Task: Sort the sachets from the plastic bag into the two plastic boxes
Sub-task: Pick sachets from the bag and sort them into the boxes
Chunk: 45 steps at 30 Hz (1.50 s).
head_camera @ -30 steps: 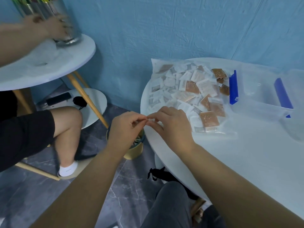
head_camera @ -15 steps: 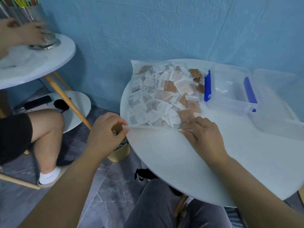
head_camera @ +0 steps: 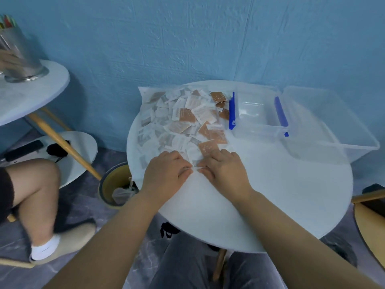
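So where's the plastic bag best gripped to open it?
Probably grip the plastic bag at its near edge, from the person's side: it lies flat with that thin lip toward them, where the left hand and right hand pinch it.

Clear plastic bag, matt white table

Setting: small indoor room, apparently a shared workspace. Evidence: blue textured wall, round white table, neighbouring table, grey marbled floor. Second person seated alongside.
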{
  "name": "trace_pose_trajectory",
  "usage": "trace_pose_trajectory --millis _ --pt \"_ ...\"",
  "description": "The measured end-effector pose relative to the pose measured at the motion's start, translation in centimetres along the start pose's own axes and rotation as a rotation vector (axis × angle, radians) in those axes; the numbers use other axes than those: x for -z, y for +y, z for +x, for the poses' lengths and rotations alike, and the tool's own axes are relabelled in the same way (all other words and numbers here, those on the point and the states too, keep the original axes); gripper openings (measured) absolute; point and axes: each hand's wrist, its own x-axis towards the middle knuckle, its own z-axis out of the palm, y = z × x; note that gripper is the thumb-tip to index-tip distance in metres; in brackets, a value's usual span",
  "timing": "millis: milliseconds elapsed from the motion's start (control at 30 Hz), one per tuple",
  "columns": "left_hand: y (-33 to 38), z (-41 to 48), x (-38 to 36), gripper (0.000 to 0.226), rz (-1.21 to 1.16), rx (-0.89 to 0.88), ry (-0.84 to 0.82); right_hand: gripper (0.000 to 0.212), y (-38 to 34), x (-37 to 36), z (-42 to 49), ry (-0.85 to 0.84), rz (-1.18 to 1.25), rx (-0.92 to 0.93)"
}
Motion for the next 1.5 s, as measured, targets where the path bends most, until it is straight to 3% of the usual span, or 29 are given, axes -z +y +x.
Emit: trace_pose_trajectory --millis 233,500,633,767,867,933,1033,1133,1233,1300,1400,1500 --pt "-0.3 -0.1 0.3 0.017 -0.099 0.107 -0.040 0.027 2.3 1.0 -0.8 -0.045 -0.035 -0.019" --pt "0.2 0.3 1.0 0.007 -0.239 0.190 -0.066 0.030 7.4 4.1 -2.8 -0.116 0.066 -0.223" --pt "0.6 0.8 1.5 0.011 -0.262 0.227 -0.099 0.016 7.0 4.5 -2.9 -0.095 0.158 -0.289" --pt "1.1 1.4 2.8 0.011 -0.291 0.273 -0.149 0.030 4.7 4.9 -1.2 -0.041 0.276 -0.153" --pt "1.5 2.1 4.0 0.019 -0.306 0.229 -0.140 0.035 2.9 4.7 1.3 -0.203 0.273 -0.108" --pt "1.6 2.6 4.7 0.019 -0.305 0.203 -0.080 0.031 2.5 4.6 2.6 -0.276 0.230 -0.100" --pt "1.4 3.5 5.1 0.011 -0.280 0.170 0.155 0.015 2.6 4.9 4.3 -0.174 0.278 -0.109" --pt "1.2 4.3 4.9 0.007 -0.232 0.113 0.393 0.010 2.7 5.8 6.3 -0.103 0.399 -0.269" --pt "1.6 4.5 4.5 0.003 -0.184 0.044 0.525 0.003 2.6 5.9 7.1 -0.098 0.539 -0.388" --pt "1.8 4.0 4.0 0.007 -0.181 -0.084 0.492 0.006 2.5 5.4 6.8 -0.089 0.579 -0.407" --pt "1.1 2.3 3.0 0.018 -0.126 -0.297 0.245 0.015 2.5 4.6 5.8 -0.111 0.628 -0.420" --pt "-0.8 1.0 2.2 0.029 -0.025 -0.249 0.068 0.024 2.3 4.4 5.2 -0.131 0.676 -0.382"
